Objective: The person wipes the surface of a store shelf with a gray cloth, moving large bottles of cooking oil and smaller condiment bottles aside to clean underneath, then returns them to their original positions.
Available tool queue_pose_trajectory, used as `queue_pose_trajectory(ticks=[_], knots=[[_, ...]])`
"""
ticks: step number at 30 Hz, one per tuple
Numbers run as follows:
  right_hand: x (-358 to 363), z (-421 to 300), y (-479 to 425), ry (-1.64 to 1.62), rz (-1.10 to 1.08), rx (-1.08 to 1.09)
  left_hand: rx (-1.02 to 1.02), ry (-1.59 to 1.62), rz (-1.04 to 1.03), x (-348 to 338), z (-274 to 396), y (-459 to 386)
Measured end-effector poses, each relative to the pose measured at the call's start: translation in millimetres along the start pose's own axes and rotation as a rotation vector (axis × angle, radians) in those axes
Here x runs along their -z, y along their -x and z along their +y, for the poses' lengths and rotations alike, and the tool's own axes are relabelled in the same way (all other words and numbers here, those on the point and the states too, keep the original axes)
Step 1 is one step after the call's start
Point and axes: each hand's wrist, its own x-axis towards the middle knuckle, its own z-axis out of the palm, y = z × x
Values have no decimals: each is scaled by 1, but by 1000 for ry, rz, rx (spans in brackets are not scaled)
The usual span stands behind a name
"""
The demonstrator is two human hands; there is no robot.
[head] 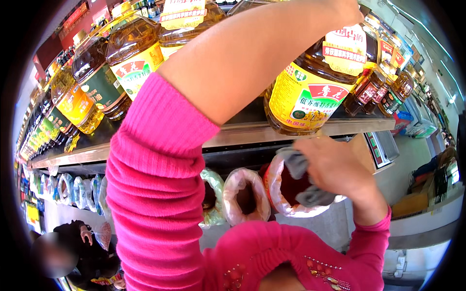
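Observation:
My left arm, in a rolled pink knit sleeve, crosses the view to the upper right. My left hand (338, 14) is closed at the top of a large plastic cooking oil bottle (309, 98) with a yellow label; the neck is hidden by the hand. The bottle leans, its base at the shelf's front edge. Just below that base, my right hand (329, 165) grips a grey cloth (316, 196), which hangs in two parts over an open container lined with a plastic bag (278, 182).
More oil bottles (133, 54) line the shelf (236, 134) on both sides. Bag-lined containers (245, 196) stand below its edge. At the right are a scale (384, 145) and cardboard boxes (409, 205). A person in dark clothes (91, 251) is at the lower left.

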Motion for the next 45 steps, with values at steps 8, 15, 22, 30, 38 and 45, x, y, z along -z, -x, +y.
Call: queue_pose_trajectory(ticks=[8, 15, 22, 30, 38, 45], knots=[[-76, -31, -176, 192, 713, 123, -383, -630, -136, -12, 4, -13], [-163, -20, -231, 44, 485, 42, -14, 33, -4, -10, -6, -5], [-116, -26, -202, 59, 8, -116, -79, 157, 25, -5, -16, 11], [-104, -26, -218, 111, -117, -367, -94, 136, -1, 0, -23, 3], [-107, -15, -237, 97, -320, -458, -84, 115, -3, 1, -30, 4], [-109, -2, -231, -126, -344, -856, -118, 145, -17, -4, -14, 4]])
